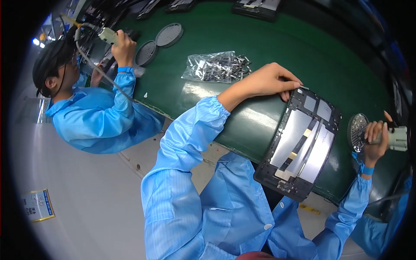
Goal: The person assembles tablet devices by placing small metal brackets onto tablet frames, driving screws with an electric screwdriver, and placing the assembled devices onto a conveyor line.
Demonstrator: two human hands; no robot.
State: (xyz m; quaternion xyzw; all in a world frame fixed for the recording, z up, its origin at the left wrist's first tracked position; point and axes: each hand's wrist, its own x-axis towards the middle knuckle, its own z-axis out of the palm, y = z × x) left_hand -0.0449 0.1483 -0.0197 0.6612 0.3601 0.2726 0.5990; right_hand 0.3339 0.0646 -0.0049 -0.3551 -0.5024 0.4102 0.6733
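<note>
We've got the green table (277,47) biggest, then the opened tablet (299,125), on the table near the person, lower end overhanging the edge; a bump or downward press there could tip it off. Bag of small parts (208,67) gapes open past the left forearm; an elbow sweep could spill it. Left hand (277,82): fingers drawn in at the tablet's far corner; we can't tell if they pinch the frame. A loose hold would let it swivel. Right hand (376,138) is wrapped around a pale handheld tool (396,138), just beside the screw dish (349,132); a knock could scatter screws. A slipped tool tip might nick the ribbon cable (299,149).
</note>
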